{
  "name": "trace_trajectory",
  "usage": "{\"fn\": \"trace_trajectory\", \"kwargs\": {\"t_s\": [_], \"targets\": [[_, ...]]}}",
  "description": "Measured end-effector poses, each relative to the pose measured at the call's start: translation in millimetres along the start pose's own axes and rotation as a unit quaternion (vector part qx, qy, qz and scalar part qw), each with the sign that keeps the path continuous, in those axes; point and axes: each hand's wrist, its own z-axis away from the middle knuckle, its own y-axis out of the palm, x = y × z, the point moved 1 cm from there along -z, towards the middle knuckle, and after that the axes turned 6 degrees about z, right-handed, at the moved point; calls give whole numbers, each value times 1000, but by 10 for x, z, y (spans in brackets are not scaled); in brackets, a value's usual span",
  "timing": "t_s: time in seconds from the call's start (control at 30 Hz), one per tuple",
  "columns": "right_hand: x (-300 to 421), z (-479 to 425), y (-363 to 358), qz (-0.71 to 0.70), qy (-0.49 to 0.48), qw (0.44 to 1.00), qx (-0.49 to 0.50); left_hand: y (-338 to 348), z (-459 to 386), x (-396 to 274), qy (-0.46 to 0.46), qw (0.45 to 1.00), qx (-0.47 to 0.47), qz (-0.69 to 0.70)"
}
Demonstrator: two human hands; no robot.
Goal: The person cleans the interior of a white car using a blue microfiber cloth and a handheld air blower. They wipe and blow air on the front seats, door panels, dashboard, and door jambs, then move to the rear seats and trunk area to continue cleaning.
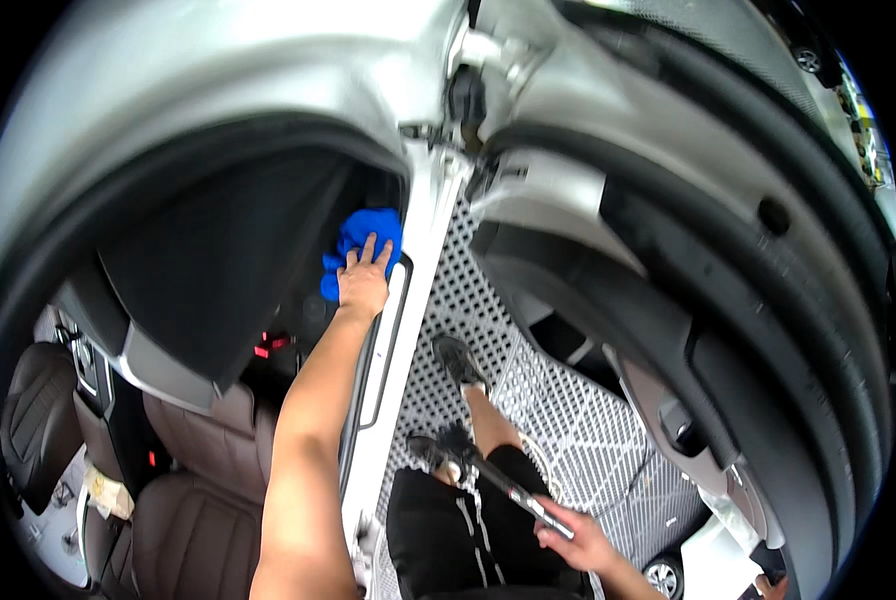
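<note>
My left hand (364, 281) presses a bunched blue cloth (369, 225) against the dark trim at the front of a car's door opening. The fingers are spread over the cloth, just inside the white door sill (418, 292). My right hand (579, 540) is closed around the silver handle of a long tool (523, 501). Its dark, bristly-looking head (455, 442) points away from me, over my legs; the exact kind of tool is unclear. The car's open door (643, 315) stands to my right.
Brown leather seats (200, 525) and a beige packet (108, 493) are inside the car at left. Grey perforated floor tiles (523, 375) lie under my shoes. At lower right are a car wheel (664, 577), a white sheet (718, 559) and part of another hand (774, 589).
</note>
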Motion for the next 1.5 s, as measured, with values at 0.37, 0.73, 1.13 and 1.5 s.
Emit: {"fn": "trace_trajectory", "kwargs": {"t_s": [0.37,0.73,1.13,1.5], "targets": [[250,181,682,77,-70,981,163,1331,4564,1067,-57,931,357,-48],[174,393,1537,84,-51,921,378,736,5139,1993,-221,853,427,205],[947,-2229,2167,194,60,972,116,1572,4460,1855,-468,471,23,747],[805,-3633,2916,261,106,948,148,1635,4358,1868,-533,211,-60,817]]}}
